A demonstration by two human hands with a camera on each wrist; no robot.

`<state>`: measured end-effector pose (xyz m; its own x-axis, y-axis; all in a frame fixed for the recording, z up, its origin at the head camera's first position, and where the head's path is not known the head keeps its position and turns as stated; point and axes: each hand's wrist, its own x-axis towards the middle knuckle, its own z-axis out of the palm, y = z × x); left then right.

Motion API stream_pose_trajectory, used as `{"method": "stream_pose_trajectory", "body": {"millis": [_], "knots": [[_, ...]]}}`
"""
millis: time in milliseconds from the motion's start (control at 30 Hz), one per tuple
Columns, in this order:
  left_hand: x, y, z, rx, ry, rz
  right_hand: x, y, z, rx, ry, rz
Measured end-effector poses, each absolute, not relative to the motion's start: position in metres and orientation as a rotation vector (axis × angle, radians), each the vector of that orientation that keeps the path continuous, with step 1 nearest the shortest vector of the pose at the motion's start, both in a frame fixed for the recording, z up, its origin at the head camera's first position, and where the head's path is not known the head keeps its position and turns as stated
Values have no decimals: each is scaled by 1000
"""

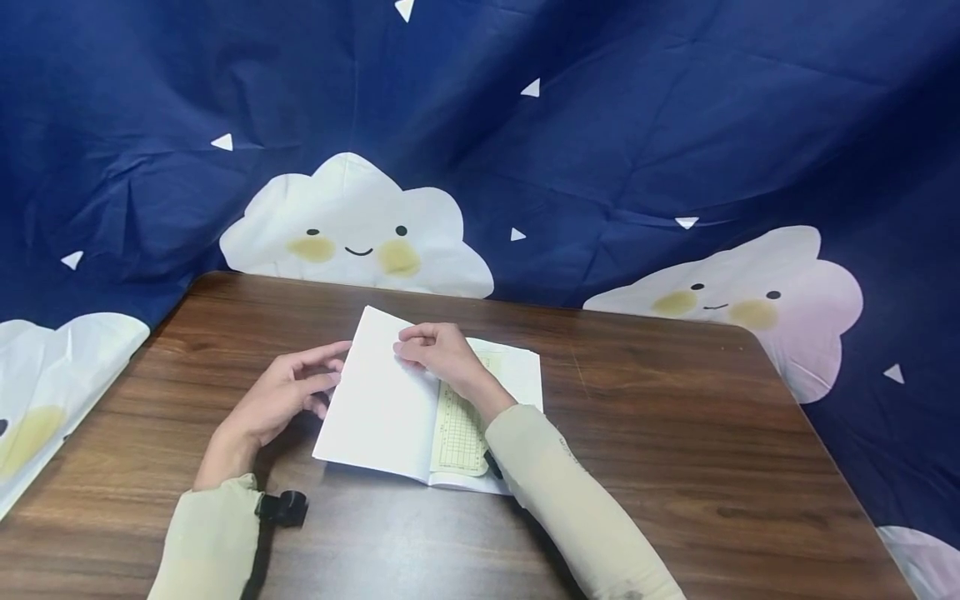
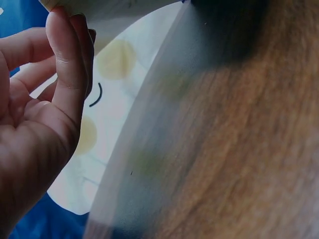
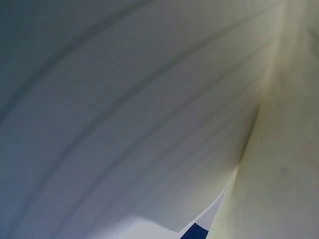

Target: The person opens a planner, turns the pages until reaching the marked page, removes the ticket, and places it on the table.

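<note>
A notebook (image 1: pixel 375 400) lies opened on the table, its white left side lifted at a slant. On its right side is a pale yellow-green sheet (image 1: pixel 459 433) printed with a grid. Beside the raised left edge, my left hand (image 1: pixel 273 396) touches the notebook with thumb and index finger, whose tips end at that edge. Fingertips of my right hand (image 1: pixel 442 354) rest on the upper part of the white page, the fingers bent. In the left wrist view, the left hand (image 2: pixel 50 99) reaches a pale edge. Faint-lined paper (image 3: pixel 139 109) fills the right wrist view, where no fingers show.
The brown wooden table (image 1: pixel 660 467) extends around the notebook. Behind it hangs a dark blue curtain (image 1: pixel 600 150) with white triangles and smiling clouds. A black wrist device (image 1: pixel 285 508) is strapped on the left sleeve (image 1: pixel 210 533).
</note>
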<state>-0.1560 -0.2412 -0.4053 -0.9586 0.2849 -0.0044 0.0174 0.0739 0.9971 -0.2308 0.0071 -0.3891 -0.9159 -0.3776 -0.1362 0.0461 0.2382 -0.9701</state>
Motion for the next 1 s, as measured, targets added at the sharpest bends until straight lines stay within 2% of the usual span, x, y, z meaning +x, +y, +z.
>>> {"method": "stream_pose_trajectory", "body": {"millis": [1000], "knots": [[-155, -240, -405, 237, 2197, 1925, -232, 9, -377, -341, 2187, -1670]]}}
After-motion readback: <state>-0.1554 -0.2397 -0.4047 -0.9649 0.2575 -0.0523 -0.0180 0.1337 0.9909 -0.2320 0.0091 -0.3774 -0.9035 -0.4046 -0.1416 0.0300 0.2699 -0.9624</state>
